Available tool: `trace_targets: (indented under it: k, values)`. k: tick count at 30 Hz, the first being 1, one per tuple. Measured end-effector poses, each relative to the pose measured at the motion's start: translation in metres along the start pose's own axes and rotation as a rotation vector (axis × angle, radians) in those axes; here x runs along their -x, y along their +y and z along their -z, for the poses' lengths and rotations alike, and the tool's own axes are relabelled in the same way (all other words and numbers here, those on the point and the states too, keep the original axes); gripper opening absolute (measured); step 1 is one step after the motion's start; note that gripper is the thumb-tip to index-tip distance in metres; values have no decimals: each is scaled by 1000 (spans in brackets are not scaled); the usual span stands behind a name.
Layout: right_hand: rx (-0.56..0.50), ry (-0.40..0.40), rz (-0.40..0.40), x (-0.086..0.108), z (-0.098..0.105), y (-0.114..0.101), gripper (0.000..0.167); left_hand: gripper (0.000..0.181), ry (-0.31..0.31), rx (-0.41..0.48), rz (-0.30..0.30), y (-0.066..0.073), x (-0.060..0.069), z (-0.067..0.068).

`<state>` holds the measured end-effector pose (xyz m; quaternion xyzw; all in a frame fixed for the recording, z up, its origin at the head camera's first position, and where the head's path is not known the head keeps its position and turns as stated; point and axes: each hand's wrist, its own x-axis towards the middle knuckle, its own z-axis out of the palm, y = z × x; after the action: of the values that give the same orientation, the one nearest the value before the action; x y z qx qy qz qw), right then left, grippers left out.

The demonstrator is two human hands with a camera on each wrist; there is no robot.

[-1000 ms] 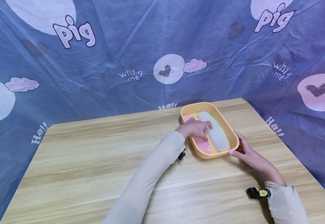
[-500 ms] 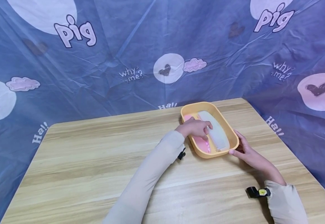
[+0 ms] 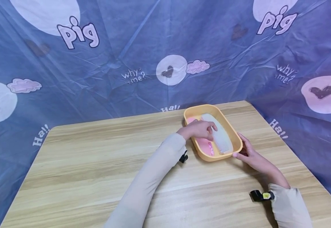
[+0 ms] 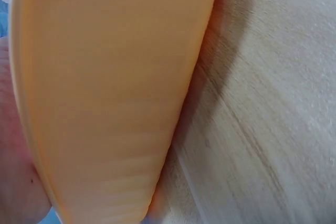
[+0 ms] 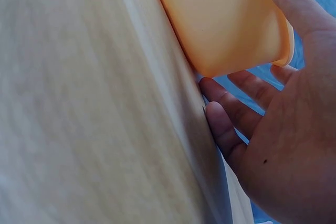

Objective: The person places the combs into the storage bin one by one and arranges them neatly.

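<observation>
A yellow plastic tray sits near the table's back right. Inside it lies a pale whitish comb, teeth facing left. Beside the comb is a flat pink thing with a shiny edge, its kind unclear. My left hand reaches over the tray's left rim, above the pink thing, with bent fingers. Its fingertips are partly hidden, so any hold is unclear. The left wrist view is filled mostly by the tray's outer wall. My right hand holds the tray's near right corner, thumb at the rim, fingers around the outside.
The wooden table stretches left and forward of the tray. A blue printed cloth hangs behind and at both sides. Black wrist cameras sit on both sleeves.
My left hand has shifted slightly up inside the tray, its fingers bending a little more, and more of the pink thing shows. The right hand and tray look nearly still.
</observation>
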<state>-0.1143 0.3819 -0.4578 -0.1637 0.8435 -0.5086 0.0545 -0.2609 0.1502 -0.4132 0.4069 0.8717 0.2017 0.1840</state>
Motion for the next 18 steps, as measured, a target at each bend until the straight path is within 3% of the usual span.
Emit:
trace_targets:
  k: [12,18]
  values:
    - [74,5,-37,1,1,-5,86,46,62,40,-63,-3,15,8]
    - [101,27,-42,5,4,-10,87,53,141,90,-72,-9,29,13]
